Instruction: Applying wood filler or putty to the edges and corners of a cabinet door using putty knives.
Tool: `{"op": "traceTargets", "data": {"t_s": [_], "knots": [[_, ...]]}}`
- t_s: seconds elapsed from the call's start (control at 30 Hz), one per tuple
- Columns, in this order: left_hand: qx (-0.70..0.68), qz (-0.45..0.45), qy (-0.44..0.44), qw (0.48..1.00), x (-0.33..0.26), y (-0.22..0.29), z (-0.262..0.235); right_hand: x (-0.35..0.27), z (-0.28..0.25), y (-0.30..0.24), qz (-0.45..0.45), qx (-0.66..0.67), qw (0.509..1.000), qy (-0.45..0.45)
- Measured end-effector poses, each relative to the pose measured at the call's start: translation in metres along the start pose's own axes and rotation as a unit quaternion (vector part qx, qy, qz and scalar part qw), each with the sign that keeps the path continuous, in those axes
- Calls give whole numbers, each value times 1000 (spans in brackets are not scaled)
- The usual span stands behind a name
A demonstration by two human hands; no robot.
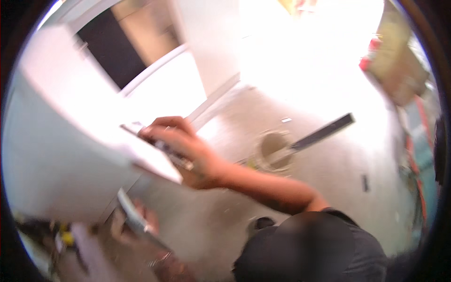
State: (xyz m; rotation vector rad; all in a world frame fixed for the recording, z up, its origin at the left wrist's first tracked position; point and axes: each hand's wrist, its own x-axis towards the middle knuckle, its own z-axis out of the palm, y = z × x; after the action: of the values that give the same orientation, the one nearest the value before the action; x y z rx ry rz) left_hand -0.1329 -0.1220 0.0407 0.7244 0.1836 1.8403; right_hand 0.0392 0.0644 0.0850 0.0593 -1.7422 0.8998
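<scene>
My right hand reaches across to the edge of a white wall panel, its fingers curled round a dark, narrow tool with a metallic edge. The tool lies along the panel's edge; blur hides its exact kind. Lower down on the left, my left hand is closed on a long, flat, pale grey blade-like tool, which slants down toward my wrist. This hand is below the grey-white wall face and apart from my right hand.
A beige bucket stands on the floor, with a long dark-edged flat blade sticking out over its rim. A small dark piece lies farther right. Boxes line the right side. Blurred clutter sits at the lower left.
</scene>
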Motion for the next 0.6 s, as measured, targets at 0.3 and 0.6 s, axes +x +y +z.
{"op": "traceTargets", "data": {"t_s": [0.3,0.6], "knots": [[610,117,-4,783,15,-45,-56,-22,-89,-87,436,386,788,201],[601,82,-32,794,48,-72,57,-59,-78,-72,555,238,796,39]]}}
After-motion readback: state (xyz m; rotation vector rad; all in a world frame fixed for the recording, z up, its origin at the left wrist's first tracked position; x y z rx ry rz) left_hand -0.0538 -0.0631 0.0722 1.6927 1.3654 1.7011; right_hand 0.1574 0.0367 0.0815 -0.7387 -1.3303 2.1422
